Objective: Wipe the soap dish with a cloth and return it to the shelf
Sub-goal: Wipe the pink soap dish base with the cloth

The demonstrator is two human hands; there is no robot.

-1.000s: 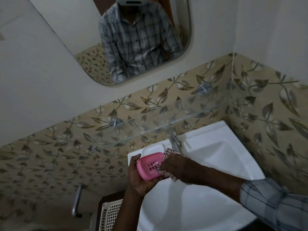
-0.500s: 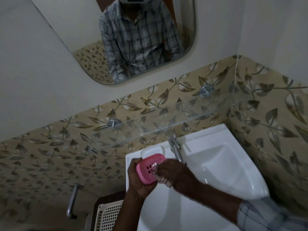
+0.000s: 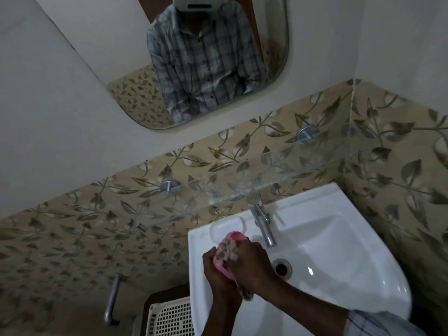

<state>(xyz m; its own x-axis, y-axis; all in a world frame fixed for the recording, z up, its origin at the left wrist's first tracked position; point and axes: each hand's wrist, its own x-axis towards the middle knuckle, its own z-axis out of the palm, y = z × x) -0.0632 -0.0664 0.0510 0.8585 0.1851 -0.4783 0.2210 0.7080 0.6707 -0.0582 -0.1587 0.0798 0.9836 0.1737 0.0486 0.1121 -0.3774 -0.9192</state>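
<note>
The left hand is curled round the pink plastic dish, gripping it from below and from the left, with the dish tilted on its long edge over the front left of the sink. The right hand has its fingers bent over a checked cloth, which it holds bunched and pressed into the hollow of the dish; the cloth is blurred, and a loose end of it hangs out below the heel of that hand. The dish is oval, with a rounded rim showing above the knuckles. The sink is glossy white ceramic, a corner basin with a curved front, a round dark drain and a shallow oval soap recess moulded just behind the hands. A plain chrome tap stands beside that recess. Above it the clear glass shelf runs along the wall on two round metal brackets, well apart from the dish. The wall tiles are beige with a brown leaf pattern. Higher up hangs a round-cornered mirror that reflects a checked shirt. Left of the sink are a white lattice plastic basket and a metal bar
</note>
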